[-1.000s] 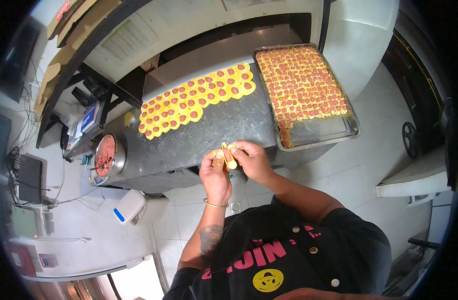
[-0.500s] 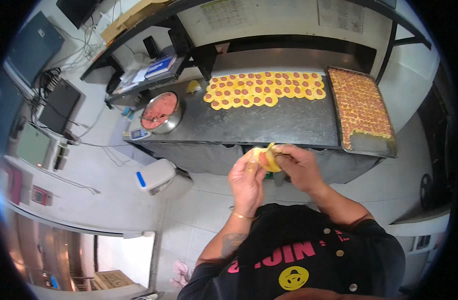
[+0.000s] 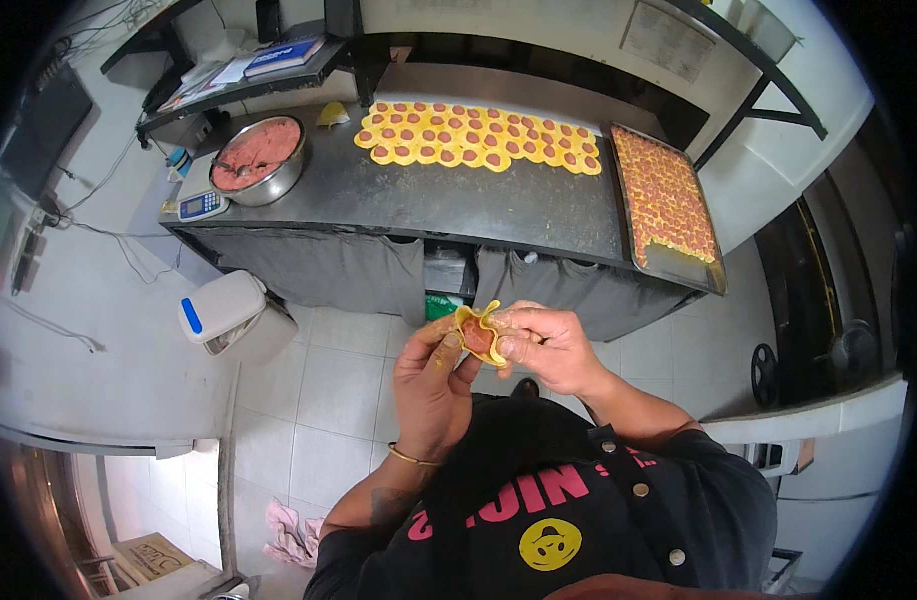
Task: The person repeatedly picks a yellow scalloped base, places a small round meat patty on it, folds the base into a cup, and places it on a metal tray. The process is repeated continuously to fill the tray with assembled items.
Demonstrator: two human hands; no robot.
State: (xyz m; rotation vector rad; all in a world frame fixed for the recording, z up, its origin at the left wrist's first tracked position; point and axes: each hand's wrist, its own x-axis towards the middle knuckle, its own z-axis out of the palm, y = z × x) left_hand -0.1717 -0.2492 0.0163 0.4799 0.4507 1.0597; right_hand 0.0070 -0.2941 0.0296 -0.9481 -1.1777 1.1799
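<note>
We face a dark worktop point(image 3: 508, 205) carrying filled wrappers point(image 3: 456, 140) in rows, a steel bowl point(image 3: 280, 186) at its left end, a tray point(image 3: 680, 262) at its right. Its surface stretches from the rows to its front edge; before that, above tiled floor point(image 3: 323, 375), our left hand point(image 3: 430, 392) and right hand point(image 3: 556, 350), nearly closed, pinch one part-folded wrapper point(image 3: 477, 338).

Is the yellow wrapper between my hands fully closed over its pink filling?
No, the pink filling shows through an opening in the yellow wrapper held between the left hand and right hand.
</note>
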